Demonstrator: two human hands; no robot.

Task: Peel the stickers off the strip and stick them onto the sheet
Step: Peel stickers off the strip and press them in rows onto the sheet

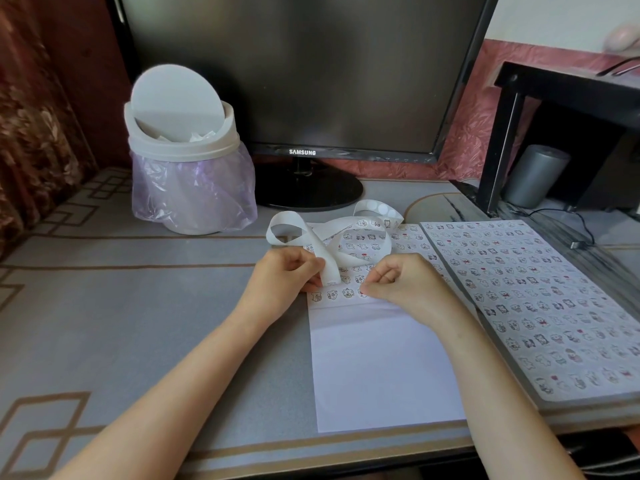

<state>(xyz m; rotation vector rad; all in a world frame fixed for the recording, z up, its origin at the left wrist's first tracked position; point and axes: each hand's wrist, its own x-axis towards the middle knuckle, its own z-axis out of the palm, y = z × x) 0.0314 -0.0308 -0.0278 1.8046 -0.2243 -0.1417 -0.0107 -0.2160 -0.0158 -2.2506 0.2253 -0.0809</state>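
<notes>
Both hands rest near the middle of a white sheet (381,358) that lies flat on the grey surface (138,306). The left hand (287,271) pinches the lower end of a curling white strip (329,261) between thumb and fingers, the rest of the strip looping up and back over the top of the sheet, with a few cartoon stickers showing on the far loop. The right hand (398,278) is curled into a loose fist, its fingertips pressed down on the sheet at the end of the lowest row of stickers (332,294); whether a sticker sits under them cannot be told. The upper part of the sheet is filled with rows of small stickers, while the lower part is bare. Just to the right lies a stack of sheets (536,299) covered all over with the same stickers (its near edge looks thick, like many sheets piled). Behind, a small white swing-lid bin (183,150) with a pale purple liner stands beside a dark monitor (301,71).
</notes>
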